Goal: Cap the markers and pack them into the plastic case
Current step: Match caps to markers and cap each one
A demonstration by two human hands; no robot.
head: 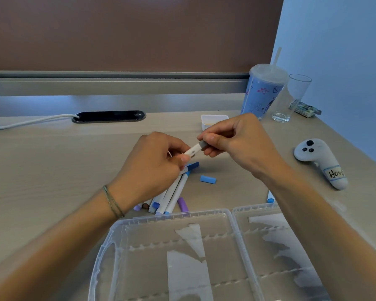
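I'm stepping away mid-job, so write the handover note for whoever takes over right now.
Left hand: grips the barrel of a white marker held above the desk.
Right hand: pinches the grey cap at that marker's end; whether it is fully seated cannot be told.
Loose markers lie in a pile on the desk under the left hand, with a blue cap and a purple cap lying apart from them.
Plastic case sits open nearest the person; no markers in it.
Done: nothing packed yet.
Left: finish this cap, cap the rest, load all into the case.
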